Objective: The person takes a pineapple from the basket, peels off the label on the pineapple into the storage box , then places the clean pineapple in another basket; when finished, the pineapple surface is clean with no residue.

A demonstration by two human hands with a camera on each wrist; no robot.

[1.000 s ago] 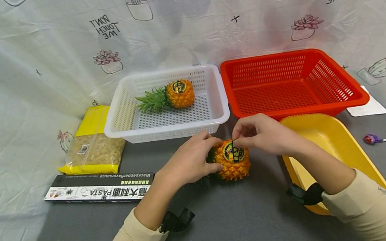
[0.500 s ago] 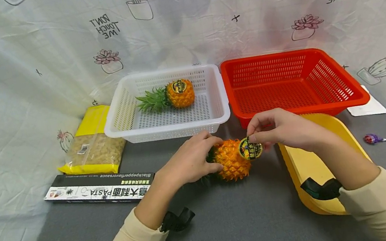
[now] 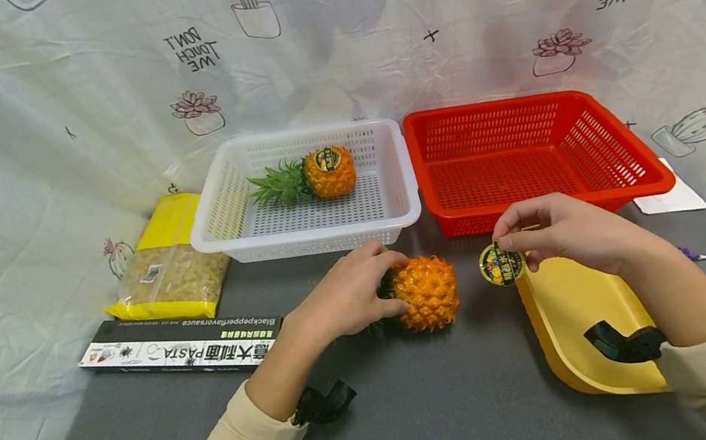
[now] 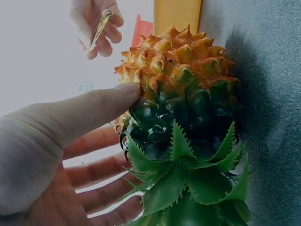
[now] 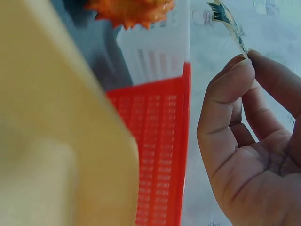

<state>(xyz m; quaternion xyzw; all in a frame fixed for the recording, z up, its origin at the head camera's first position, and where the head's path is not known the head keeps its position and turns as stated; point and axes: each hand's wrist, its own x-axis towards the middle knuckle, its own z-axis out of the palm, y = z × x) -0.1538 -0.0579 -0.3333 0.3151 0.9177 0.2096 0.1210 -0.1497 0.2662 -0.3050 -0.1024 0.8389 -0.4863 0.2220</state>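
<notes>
A small orange pineapple (image 3: pixel 428 292) lies on its side on the grey table, its green crown toward the left. My left hand (image 3: pixel 349 293) grips it near the crown, thumb on the near side and fingers on the far side. In the left wrist view the thumb (image 4: pixel 106 101) presses the spiky skin of the pineapple. Between thumb and fingertips my right hand (image 3: pixel 556 231) pinches a round black-and-yellow sticker (image 3: pixel 501 264), held apart from the fruit, by the left edge of the yellow tray (image 3: pixel 587 322). Edge-on, the sticker (image 5: pixel 231 26) looks slightly bent in the right wrist view.
Behind stand a white basket (image 3: pixel 308 243) with a stickered pineapple (image 3: pixel 331 178) in it and a red basket (image 3: pixel 529 207). A pasta bag (image 3: pixel 171 266) and a black-and-white pasta box (image 3: pixel 183 344) lie at left. A partly hidden lollipop (image 3: pixel 700 254) lies at right.
The sticker has come off the pineapple, and my right hand has carried it to the right, over the yellow tray's left edge. My left hand has stayed on the pineapple.
</notes>
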